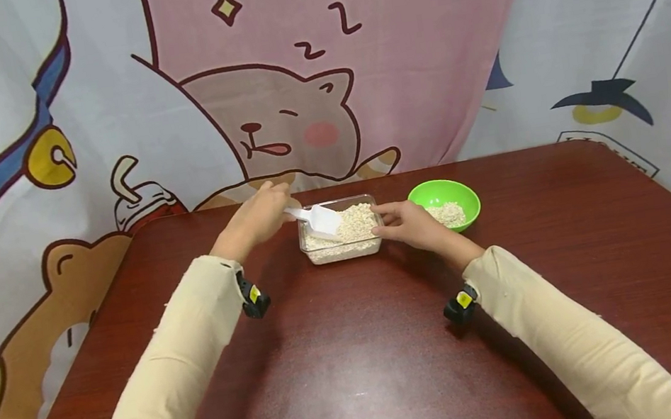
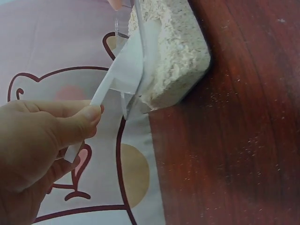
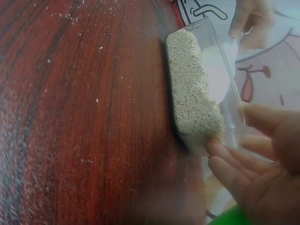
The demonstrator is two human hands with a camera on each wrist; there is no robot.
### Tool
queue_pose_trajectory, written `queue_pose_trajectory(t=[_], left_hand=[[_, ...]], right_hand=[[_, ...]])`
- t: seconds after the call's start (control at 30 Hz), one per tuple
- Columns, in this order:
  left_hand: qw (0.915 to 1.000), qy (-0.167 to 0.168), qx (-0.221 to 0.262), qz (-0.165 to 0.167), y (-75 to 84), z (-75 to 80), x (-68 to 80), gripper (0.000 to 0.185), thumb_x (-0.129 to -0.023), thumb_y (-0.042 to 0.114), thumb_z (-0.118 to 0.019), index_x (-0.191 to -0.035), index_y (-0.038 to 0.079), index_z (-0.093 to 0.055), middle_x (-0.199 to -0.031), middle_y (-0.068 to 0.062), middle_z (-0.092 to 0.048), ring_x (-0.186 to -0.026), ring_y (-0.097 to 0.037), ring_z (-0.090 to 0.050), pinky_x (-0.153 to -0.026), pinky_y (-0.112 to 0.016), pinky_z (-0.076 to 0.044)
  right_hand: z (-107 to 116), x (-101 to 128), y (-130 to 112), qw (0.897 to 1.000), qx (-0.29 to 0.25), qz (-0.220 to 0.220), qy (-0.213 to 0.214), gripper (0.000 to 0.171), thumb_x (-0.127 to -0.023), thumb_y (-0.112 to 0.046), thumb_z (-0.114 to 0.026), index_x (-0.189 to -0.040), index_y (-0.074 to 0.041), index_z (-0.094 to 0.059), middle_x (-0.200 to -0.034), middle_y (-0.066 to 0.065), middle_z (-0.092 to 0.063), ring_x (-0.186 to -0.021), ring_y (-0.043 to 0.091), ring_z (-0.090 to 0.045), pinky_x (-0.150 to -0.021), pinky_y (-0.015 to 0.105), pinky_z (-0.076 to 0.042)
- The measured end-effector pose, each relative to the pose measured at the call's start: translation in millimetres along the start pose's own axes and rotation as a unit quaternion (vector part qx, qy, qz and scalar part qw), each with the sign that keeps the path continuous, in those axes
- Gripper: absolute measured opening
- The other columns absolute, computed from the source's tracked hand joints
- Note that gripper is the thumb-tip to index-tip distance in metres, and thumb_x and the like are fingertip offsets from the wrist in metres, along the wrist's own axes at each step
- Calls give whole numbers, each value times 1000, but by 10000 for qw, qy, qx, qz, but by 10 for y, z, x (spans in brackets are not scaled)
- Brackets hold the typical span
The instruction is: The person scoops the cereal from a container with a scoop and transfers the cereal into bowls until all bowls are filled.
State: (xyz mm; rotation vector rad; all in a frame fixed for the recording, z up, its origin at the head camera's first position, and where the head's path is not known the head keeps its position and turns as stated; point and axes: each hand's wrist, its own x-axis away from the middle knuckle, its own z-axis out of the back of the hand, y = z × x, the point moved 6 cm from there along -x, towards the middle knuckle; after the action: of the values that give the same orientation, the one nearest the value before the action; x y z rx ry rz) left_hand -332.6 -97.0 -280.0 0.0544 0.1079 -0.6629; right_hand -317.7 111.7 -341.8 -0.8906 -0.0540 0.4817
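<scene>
At frame centre on the desk (image 1: 359,378), the clear box (image 1: 342,248) of oat flakes (image 1: 353,225). Left hand (image 1: 256,217) pinches the white scoop (image 1: 318,220) by its handle; right hand (image 1: 405,222), fingers relaxed, steadies the box wall. Scoop: likely light, stiff, best held by the handle.

White scoop (image 1: 319,219) tilts into the oat-filled clear tub (image 1: 343,250) beside green bowl (image 1: 462,193).

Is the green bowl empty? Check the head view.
No, the green bowl already holds a small heap of oats beside the clear container.
</scene>
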Motion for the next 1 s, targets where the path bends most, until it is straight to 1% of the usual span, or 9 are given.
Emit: queue_pose_trajectory(t=[0.07,0.17,0.37,0.53,0.8,1.0], left_hand=[[9998,83,66,-151,4,-26,4,18,-81,11,-66,-98,7,-72,-90,-11,-56,-85,-29,-46,-75,-37,-39],[9991,184,234,-291,14,-58,15,20,-81,11,-67,-99,5,-71,-89,-11,-56,-84,-29,-46,-75,-37,-37],[9959,379,696,-429,29,-105,39,22,-78,9,-68,-99,2,-71,-82,-11,-55,-82,-28,-48,-78,-38,-37],[9930,358,1058,-383,17,-173,36,22,-80,6,-67,-100,0,-70,-81,-10,-55,-82,-27,-49,-80,-37,-37],[9914,394,1140,-504,60,-236,29,21,-79,6,-68,-99,-1,-70,-81,-10,-56,-83,-27,-52,-83,-38,-37],[9912,281,1240,-365,94,-286,5,23,-80,4,-67,-102,-4,-68,-88,-12,-58,-90,-29,-53,-87,-37,-37]], right_hand=[[-2,-2,-1,10000,7,-1,-2,46,-85,-7,-63,-124,12,-49,-98,26,-63,-91,34,-62,-78,40,-49],[-3,-4,-5,10000,48,5,2,46,-85,-6,-63,-124,12,-49,-97,26,-64,-90,34,-62,-77,41,-49],[3,-3,-22,10000,52,16,14,46,-84,-5,-64,-123,13,-49,-95,26,-64,-90,35,-62,-79,42,-49],[0,1,-33,10000,75,16,-13,46,-84,-6,-64,-123,13,-49,-94,25,-64,-90,34,-62,-78,42,-49],[2,3,-34,10000,75,-28,-14,47,-84,-6,-64,-124,13,-49,-94,25,-64,-91,34,-62,-78,41,-49],[3,2,-26,10000,35,-37,-28,47,-84,-7,-64,-124,12,-49,-96,25,-64,-92,34,-62,-79,41,-49]])
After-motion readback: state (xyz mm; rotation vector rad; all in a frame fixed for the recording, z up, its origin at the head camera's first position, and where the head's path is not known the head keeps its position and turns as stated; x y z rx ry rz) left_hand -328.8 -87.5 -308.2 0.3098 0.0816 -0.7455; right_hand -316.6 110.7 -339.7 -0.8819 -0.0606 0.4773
